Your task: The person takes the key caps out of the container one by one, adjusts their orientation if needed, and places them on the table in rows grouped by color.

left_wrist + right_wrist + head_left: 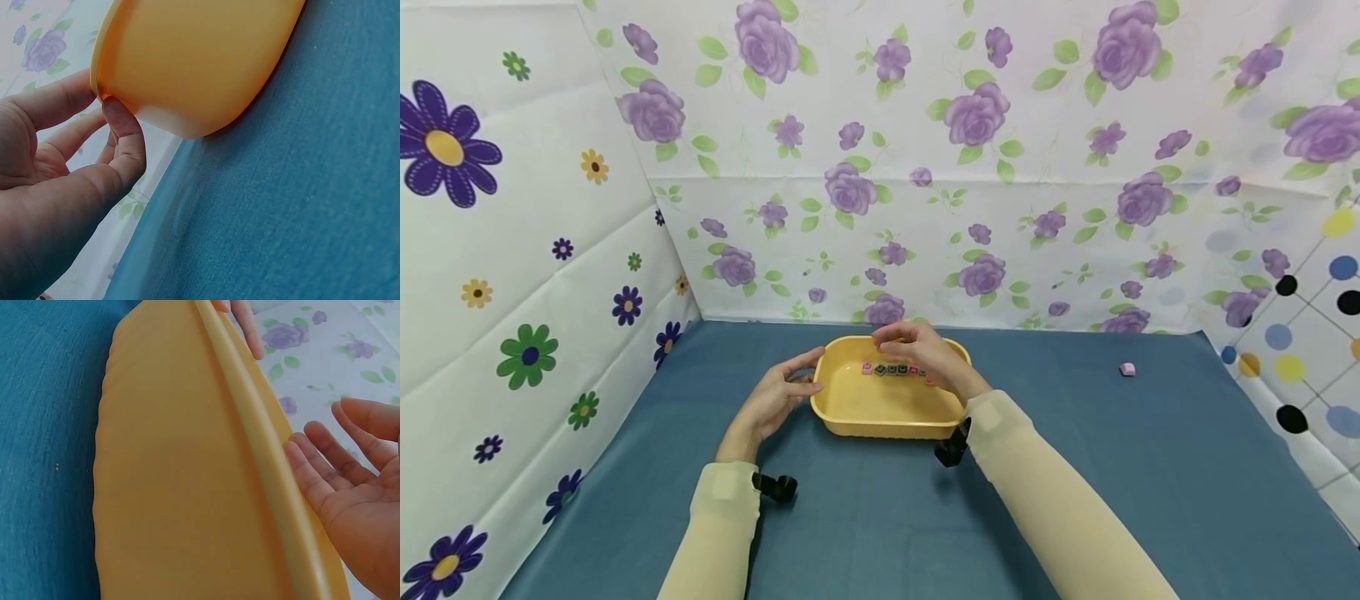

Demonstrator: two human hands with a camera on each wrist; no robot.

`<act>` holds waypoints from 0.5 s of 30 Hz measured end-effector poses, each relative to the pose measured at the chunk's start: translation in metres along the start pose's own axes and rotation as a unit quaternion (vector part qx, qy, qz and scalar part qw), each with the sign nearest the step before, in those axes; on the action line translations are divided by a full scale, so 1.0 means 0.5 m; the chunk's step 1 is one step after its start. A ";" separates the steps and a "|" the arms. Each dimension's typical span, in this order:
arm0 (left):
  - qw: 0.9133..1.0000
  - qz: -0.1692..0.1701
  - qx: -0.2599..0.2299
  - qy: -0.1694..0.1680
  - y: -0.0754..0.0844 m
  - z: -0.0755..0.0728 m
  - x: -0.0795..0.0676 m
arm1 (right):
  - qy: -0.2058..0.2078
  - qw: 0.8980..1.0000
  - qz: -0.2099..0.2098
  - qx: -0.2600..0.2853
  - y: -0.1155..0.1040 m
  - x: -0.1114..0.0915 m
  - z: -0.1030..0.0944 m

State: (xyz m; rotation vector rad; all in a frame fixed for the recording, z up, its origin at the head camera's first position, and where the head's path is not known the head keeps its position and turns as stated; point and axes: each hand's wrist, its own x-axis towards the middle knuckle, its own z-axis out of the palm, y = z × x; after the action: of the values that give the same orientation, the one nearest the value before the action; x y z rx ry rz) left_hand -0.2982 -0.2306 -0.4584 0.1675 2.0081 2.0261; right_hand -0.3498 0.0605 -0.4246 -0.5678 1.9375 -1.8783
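Observation:
A yellow plastic tray (887, 429) stands on the table. Several small pink and dark cube-like pieces (891, 369) lie in a row inside it, towards its far side. At the tray's left end my left hand (772, 400) pinches the rim; the left wrist view shows the fingertips (115, 106) at the rim's edge. My right hand (925, 350) hovers over the tray's right part, its fingers loosely bent with nothing visible between them, and hides some of the row. In the right wrist view the fingers (322, 462) appear beyond the near rim.
A single small pink piece (1127, 369) lies on the blue cloth (1075, 433) far to the right of the tray. Flower-patterned sheets (925, 208) rise behind and to the left, and a dotted sheet (1315, 367) stands on the right.

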 end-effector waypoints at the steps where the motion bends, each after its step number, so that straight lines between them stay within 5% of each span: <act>1: 1.000 0.000 0.000 0.000 0.001 0.000 0.000 | 0.001 1.000 0.004 0.000 0.001 0.002 0.002; 15: 1.000 -0.004 0.000 0.001 -0.002 -0.001 0.000 | 0.005 0.997 0.074 0.035 0.026 0.031 0.033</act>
State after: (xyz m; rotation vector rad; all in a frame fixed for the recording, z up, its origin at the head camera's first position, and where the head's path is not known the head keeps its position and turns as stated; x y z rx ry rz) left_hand -0.2982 -0.2309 -0.4596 0.1568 2.0076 2.0226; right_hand -0.3545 0.0384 -0.4382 -0.3826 1.8573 -1.8508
